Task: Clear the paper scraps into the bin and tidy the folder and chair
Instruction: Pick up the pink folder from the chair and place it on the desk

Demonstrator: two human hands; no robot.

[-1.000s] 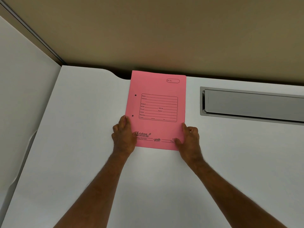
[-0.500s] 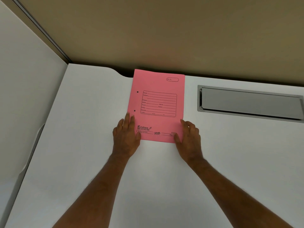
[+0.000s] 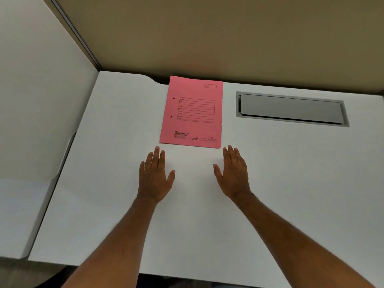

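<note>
A pink folder (image 3: 192,113) with a printed form on its cover lies closed and flat on the white desk (image 3: 108,163), its far edge at the back of the desktop. My left hand (image 3: 154,176) hovers flat and open just in front of the folder's near left corner, apart from it. My right hand (image 3: 233,173) is also flat and open, just in front of the near right corner, holding nothing. No paper scraps, bin or chair are in view.
A grey cable flap (image 3: 291,109) is set into the desk to the right of the folder. A beige partition wall (image 3: 207,34) runs behind the desk, and a white side panel (image 3: 31,100) stands on the left.
Both hands have let go of the folder's near corners and drawn back toward me, fingers now spread. The folder has been pushed further back and lies still.
</note>
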